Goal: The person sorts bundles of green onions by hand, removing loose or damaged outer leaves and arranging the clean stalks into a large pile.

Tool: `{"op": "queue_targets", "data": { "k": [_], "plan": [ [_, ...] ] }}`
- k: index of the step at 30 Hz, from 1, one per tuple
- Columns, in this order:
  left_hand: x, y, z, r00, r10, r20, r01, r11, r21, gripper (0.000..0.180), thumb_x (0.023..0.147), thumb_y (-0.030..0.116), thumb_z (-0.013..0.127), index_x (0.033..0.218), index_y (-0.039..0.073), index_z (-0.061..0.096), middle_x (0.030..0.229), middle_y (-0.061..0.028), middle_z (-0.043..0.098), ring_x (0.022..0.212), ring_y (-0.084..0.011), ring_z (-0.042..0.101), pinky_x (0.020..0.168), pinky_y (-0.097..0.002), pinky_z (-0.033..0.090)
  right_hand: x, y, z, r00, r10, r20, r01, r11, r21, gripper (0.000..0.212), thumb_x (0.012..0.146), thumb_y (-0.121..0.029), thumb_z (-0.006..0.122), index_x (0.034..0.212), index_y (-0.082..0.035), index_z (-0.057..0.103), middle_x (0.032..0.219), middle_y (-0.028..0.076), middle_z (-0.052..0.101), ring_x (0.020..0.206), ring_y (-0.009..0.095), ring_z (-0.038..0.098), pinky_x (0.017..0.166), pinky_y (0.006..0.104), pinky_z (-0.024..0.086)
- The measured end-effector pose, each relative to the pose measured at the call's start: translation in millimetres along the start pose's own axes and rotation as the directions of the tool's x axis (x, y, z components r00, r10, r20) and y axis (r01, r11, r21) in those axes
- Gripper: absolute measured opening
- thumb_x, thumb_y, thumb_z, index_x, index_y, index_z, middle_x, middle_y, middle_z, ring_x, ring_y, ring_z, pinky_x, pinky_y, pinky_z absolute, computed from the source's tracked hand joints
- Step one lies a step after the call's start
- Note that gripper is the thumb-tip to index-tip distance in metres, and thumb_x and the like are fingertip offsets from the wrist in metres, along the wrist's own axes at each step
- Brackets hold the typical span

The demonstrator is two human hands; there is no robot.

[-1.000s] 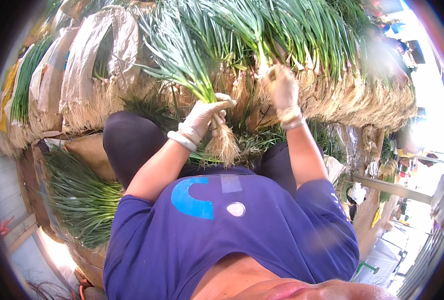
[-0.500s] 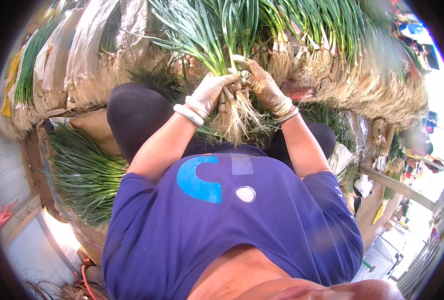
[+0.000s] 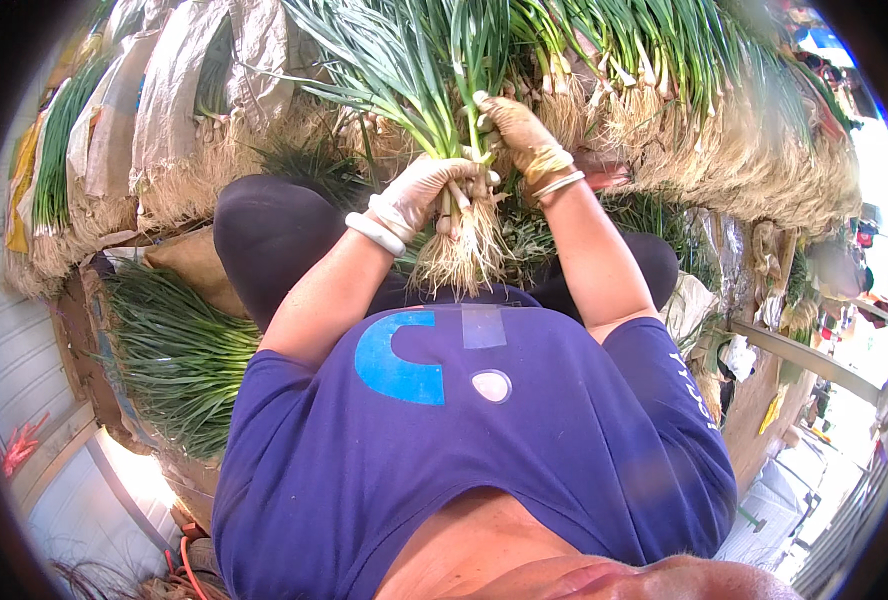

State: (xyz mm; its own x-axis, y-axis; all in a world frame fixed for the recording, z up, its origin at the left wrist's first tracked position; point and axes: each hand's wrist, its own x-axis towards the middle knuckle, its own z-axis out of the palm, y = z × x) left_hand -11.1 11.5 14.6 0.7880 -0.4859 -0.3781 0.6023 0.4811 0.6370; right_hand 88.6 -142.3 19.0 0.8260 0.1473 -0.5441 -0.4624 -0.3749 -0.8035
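Observation:
A bunch of green onions (image 3: 424,100) stands upright in front of me, green leaves fanning up and away, pale bulbs and stringy roots (image 3: 464,245) hanging toward my lap. Wearing a pale, soiled glove, my left hand (image 3: 426,190) is wrapped round the lower stalks just above the roots. On the right side of the bunch, my right hand (image 3: 524,138), also gloved, has its fingers bent and closed against the stalks higher up. How many stalks it grips is partly hidden by the fingers.
More green onions (image 3: 654,50) lie in a row at the far side, roots (image 3: 744,150) toward me. Whitish sacks (image 3: 179,100) cover others at far left. Another green pile (image 3: 179,350) sits left of my knee. A wooden bar (image 3: 804,355) runs at the right.
My right hand has moved slightly up and right, opening a gap from my left hand. The left hand still holds the bunch in nearly the same place.

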Motion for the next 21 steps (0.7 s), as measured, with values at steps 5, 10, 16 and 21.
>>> {"op": "queue_targets", "data": {
  "k": [5,10,16,21],
  "plan": [
    [13,-12,-21,0.992,0.035,-0.121,-0.025,0.996,0.083,0.023,0.086,0.022,0.058,0.089,-0.001,0.061,0.078,-0.0121,0.066,0.048,-0.0192,0.058,0.047,-0.0304,0.051,-12,19,22,0.920,-0.391,-0.033,0.380,0.910,-0.167,0.025,0.089,-0.023,0.056,0.086,0.002,0.054,0.076,0.012,0.060,0.068,0.018,0.054,0.064,0.0313,0.044],
    [2,-1,1,0.944,0.146,-0.297,-0.097,0.980,0.172,0.021,0.085,0.021,0.061,0.086,0.000,0.063,0.064,-0.0117,0.064,0.035,-0.0161,0.053,0.026,-0.0250,0.036,-35,32,31,0.910,-0.400,-0.110,0.320,0.846,-0.426,0.023,0.084,-0.022,0.055,0.093,-0.001,0.056,0.086,0.023,0.062,0.085,0.040,0.059,0.074,0.0436,0.046],
    [3,-4,-21,0.921,0.167,-0.351,-0.141,0.985,0.100,0.014,0.082,0.012,0.065,0.085,0.001,0.055,0.067,-0.0128,0.063,0.040,-0.0202,0.056,0.037,-0.0329,0.048,-60,64,34,0.886,-0.463,0.018,0.345,0.635,-0.691,0.014,0.083,-0.015,0.052,0.090,-0.005,0.058,0.081,0.021,0.063,0.081,0.036,0.062,0.072,0.0420,0.049],
    [-3,4,-14,0.952,0.145,-0.268,-0.146,0.989,0.016,0.014,0.079,0.012,0.069,0.086,0.005,0.059,0.066,-0.0026,0.059,0.046,-0.0111,0.054,0.040,-0.0241,0.044,-86,135,39,0.629,-0.470,0.620,0.743,0.597,-0.302,0.031,0.081,-0.018,0.059,0.110,-0.007,0.058,0.106,0.013,0.063,0.095,0.030,0.061,0.083,0.0362,0.048]
  ]
}}
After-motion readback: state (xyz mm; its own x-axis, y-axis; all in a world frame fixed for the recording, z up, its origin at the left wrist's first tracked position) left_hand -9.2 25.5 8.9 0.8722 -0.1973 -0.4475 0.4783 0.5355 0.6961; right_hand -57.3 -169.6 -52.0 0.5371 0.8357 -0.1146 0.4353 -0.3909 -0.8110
